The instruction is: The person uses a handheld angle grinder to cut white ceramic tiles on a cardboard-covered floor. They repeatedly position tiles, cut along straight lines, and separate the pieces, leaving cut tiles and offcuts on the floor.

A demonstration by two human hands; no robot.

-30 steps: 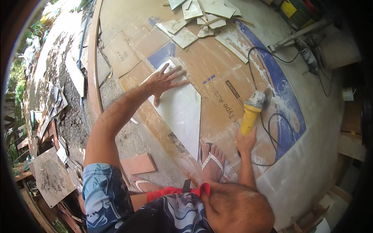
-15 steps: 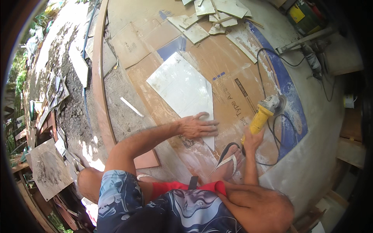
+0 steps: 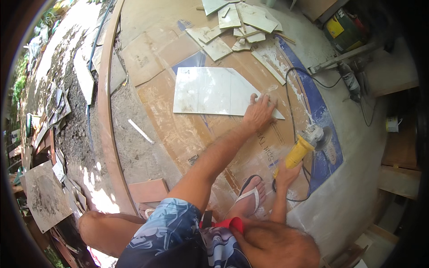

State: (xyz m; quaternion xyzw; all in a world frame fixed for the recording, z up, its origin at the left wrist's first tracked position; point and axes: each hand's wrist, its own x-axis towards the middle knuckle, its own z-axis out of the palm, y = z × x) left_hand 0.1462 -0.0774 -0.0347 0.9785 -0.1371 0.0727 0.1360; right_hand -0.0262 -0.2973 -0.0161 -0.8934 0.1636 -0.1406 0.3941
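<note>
A white tile (image 3: 208, 91) with one slanted side lies flat on the cardboard, its pointed end toward the right. Faint lines run across its face. Over that pointed end lies my left hand (image 3: 260, 114), its fingers reaching across the slanted edge and gripping it. My right hand (image 3: 288, 174) is wrapped round the yellow body of an angle grinder (image 3: 300, 152), held to the right of the tile and apart from it. The grinder's disc (image 3: 324, 137) faces away to the right, and whether it spins I cannot tell. Its dark cord loops beside the tool.
Dusty cardboard (image 3: 156, 100) covers the floor. Broken tile pieces (image 3: 250, 20) are heaped at the far side. A long wooden strip (image 3: 106, 89) runs along the left, and a reddish tile (image 3: 149, 190) lies near my feet. Another corded tool (image 3: 351, 82) sits at right.
The white tile has turned, its pointed end swinging away from me and to the right. My left hand has moved farther out with it. The grinder stays in my right hand.
</note>
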